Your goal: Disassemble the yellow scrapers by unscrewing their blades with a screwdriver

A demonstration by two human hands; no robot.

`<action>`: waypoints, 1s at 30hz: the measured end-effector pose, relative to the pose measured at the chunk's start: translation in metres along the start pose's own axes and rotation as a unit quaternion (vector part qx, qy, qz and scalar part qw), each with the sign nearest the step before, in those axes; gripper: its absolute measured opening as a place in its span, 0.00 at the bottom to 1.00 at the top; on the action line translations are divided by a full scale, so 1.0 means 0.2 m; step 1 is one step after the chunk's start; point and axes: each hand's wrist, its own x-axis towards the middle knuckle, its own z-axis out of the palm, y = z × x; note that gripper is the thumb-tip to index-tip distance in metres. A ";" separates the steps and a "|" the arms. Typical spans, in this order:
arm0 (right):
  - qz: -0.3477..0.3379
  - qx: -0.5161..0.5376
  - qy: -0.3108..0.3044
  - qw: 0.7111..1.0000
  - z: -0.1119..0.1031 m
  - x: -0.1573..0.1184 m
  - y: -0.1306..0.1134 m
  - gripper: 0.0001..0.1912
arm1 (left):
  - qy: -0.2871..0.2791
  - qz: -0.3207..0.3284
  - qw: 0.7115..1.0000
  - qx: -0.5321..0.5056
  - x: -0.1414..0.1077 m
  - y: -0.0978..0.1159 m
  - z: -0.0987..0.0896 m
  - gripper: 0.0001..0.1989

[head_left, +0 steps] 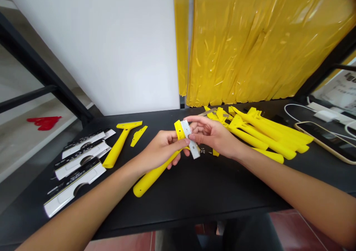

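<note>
The left hand (164,150) is closed around a yellow scraper (152,176) near its head. The long handle points to the near left, slanting across the table (183,210), and the head is to the far right. The right hand (210,134) grips a white blade (193,149) just beside this head.

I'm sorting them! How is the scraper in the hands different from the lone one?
The held scraper is up in the left hand; the lone scraper lies flat on the black table. The held one has a silvery blade at its head; the lone one shows none. Both are yellow with long handles.
</note>
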 end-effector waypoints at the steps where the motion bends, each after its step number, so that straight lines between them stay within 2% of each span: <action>1: 0.001 -0.003 0.001 1.000 0.00 0.00 0.00 0.22 | 0.000 0.000 1.000 0.000 0.00 0.00 0.00 0.11; 3: 0.002 -0.006 0.016 1.000 -0.01 0.00 -0.01 0.24 | 0.007 -0.004 1.000 0.001 0.00 0.01 0.00 0.11; 6: -0.004 0.030 0.073 0.997 -0.04 0.02 -0.04 0.26 | 0.040 -0.029 0.999 0.004 0.01 0.02 0.00 0.11; 8: -0.006 0.070 0.120 0.990 -0.07 0.03 -0.06 0.23 | 0.059 -0.042 0.997 0.003 0.01 0.01 0.00 0.11; 11: 0.010 0.113 0.163 0.980 -0.08 0.03 -0.06 0.17 | 0.056 -0.030 0.998 -0.002 0.02 0.00 -0.01 0.10; 14: 0.023 0.109 0.163 0.980 -0.04 0.03 -0.03 0.18 | 0.054 -0.013 0.998 -0.001 0.02 -0.01 -0.02 0.10; 19: 0.033 -0.060 0.161 0.985 0.04 0.01 0.03 0.16 | 0.087 -0.013 0.996 0.003 0.02 0.01 -0.03 0.10; 21: 0.045 -0.093 0.144 0.984 0.05 0.00 0.03 0.15 | 0.088 -0.016 0.996 0.008 0.02 0.01 -0.03 0.11; 24: 0.048 -0.085 0.128 0.987 0.05 0.00 0.03 0.15 | 0.083 -0.011 0.996 0.004 0.01 0.01 -0.03 0.11; 30: 0.044 -0.042 0.161 0.985 0.04 0.00 -0.01 0.15 | 0.076 -0.001 0.997 0.013 0.03 -0.02 -0.04 0.12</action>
